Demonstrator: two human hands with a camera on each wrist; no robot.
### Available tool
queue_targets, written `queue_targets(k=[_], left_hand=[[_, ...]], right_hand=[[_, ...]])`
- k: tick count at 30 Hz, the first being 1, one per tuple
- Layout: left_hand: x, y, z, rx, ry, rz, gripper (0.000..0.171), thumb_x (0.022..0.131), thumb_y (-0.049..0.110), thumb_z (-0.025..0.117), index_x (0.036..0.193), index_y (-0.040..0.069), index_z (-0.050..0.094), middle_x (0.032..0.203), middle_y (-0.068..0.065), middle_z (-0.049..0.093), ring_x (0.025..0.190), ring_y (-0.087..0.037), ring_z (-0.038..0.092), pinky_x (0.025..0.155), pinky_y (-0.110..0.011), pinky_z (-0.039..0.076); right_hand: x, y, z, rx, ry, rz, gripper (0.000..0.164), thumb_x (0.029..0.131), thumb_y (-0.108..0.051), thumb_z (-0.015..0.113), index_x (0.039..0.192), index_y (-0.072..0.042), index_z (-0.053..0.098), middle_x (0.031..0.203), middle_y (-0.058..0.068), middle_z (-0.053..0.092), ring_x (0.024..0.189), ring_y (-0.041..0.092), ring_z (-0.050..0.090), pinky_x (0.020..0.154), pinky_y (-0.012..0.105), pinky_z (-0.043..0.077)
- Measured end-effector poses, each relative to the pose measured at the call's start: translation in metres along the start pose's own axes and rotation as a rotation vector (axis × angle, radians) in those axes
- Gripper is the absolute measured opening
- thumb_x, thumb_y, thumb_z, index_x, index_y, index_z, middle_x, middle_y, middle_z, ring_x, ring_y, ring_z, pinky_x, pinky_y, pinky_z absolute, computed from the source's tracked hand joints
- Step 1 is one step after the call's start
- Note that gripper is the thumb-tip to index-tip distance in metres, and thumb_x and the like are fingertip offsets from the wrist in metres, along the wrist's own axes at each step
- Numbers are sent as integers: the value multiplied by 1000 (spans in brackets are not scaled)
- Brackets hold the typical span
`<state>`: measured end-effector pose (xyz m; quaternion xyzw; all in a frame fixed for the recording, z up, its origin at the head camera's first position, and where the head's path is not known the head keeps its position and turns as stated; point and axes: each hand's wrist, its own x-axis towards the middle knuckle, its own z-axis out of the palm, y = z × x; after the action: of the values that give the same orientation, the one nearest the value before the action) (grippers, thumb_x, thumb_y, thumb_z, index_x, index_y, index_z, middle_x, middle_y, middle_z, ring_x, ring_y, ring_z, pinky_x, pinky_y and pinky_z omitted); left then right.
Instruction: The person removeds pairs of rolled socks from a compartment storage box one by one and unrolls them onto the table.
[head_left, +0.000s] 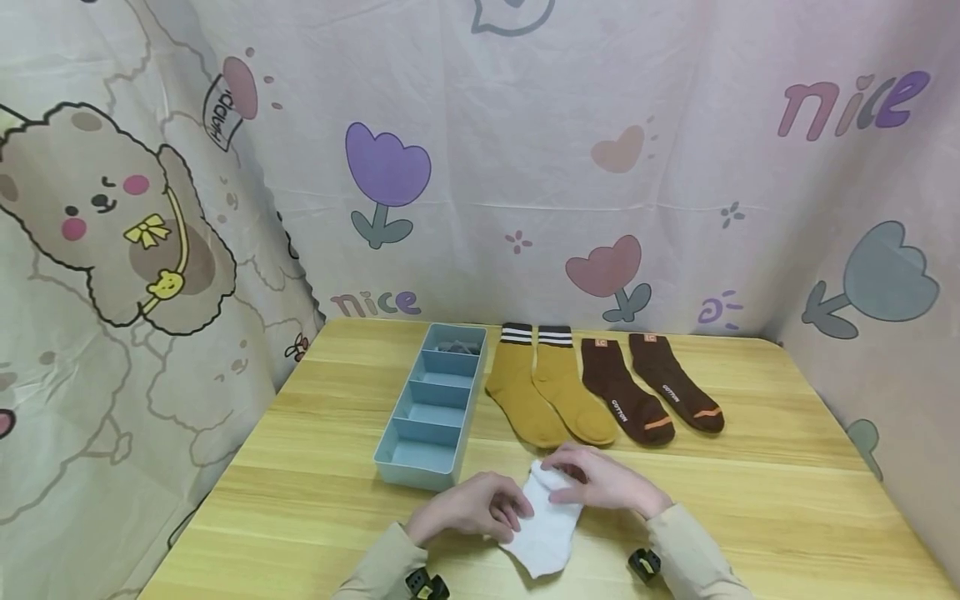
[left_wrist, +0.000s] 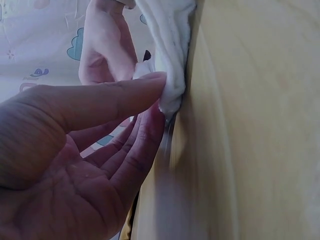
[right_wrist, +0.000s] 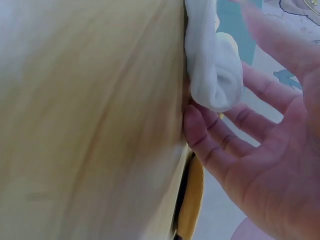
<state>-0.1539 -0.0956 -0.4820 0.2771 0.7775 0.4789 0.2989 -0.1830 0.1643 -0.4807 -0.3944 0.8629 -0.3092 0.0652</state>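
A white sock (head_left: 543, 529) lies on the table near its front, its far end folded over. From its left side, my left hand (head_left: 483, 506) pinches the edge; in the left wrist view the thumb lies on the cloth (left_wrist: 172, 65) and a fingertip below it. My right hand (head_left: 600, 479) is at the folded far end. The right wrist view shows those fingers (right_wrist: 197, 125) slightly bent beside the rolled white end (right_wrist: 217, 80), with the thumb blurred and apart from it.
A blue-grey divided box (head_left: 420, 475) stands to the left, with something greyish (head_left: 457, 347) in its farthest compartment. Behind the hands lie a pair of mustard socks (head_left: 517, 392) with striped cuffs and a pair of brown socks (head_left: 622, 392). A printed curtain (head_left: 487, 167) rises behind the table.
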Motion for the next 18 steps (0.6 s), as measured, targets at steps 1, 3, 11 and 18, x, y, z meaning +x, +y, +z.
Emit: queue_targets(k=[1, 3, 11, 18], left_hand=[[0, 0, 0, 1, -4, 7, 32, 76, -17, 74, 106, -7, 70, 92, -22, 73, 74, 2, 63, 72, -12, 55], [-1, -1, -1, -6, -9, 8, 32, 77, -17, 74, 106, -7, 70, 92, -22, 73, 75, 2, 64, 72, -12, 55], [-1, 0, -1, -19, -21, 3, 30, 77, -17, 73, 106, -7, 70, 91, -23, 73, 75, 1, 64, 71, -12, 54], [-1, 0, -1, -11, -22, -9, 31, 77, -17, 73, 105, -6, 71, 91, -21, 73, 75, 1, 64, 71, -12, 54]], right_hand=[[1, 0, 0, 3, 3, 11, 36, 87, -23, 78, 117, -5, 69, 106, 3, 69, 94, 9, 60, 81, 24, 52], [2, 0, 0, -5, 20, 30, 37, 81, -20, 83, 112, -6, 69, 99, 0, 68, 88, 7, 58, 75, 21, 49], [3, 0, 2, -45, 71, 89, 26, 81, -4, 75, 106, -7, 71, 96, -2, 68, 85, 5, 55, 73, 20, 47], [3, 4, 5, -112, 179, 16, 31, 84, 8, 66, 112, -5, 68, 107, 7, 71, 96, 19, 65, 83, 31, 56]])
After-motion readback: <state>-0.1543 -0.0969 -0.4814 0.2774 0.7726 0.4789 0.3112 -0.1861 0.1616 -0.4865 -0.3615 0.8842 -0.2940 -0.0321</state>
